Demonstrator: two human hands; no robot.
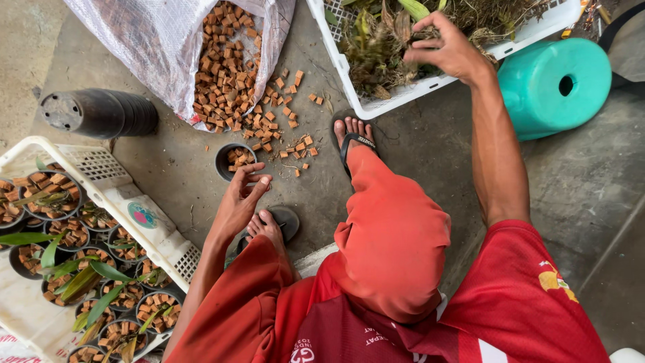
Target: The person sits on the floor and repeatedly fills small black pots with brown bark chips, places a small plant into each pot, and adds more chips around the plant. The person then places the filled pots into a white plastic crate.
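Observation:
My left hand (240, 199) hovers just below a small black pot (235, 160) partly filled with brick chips, fingers loosely spread and holding nothing. My right hand (449, 48) reaches up into a white crate (376, 106) of loose plants (376, 40), with its fingers pinched on plant stems there. I am crouched, with both sandalled feet (353, 134) on the concrete floor between the pot and the crate.
An open woven sack (154, 47) spills brick chips (228, 60) onto the floor. A stack of black pots (101, 113) lies on its side at left. A white tray (148, 222) at lower left holds several potted seedlings. A teal stool (554, 84) stands at right.

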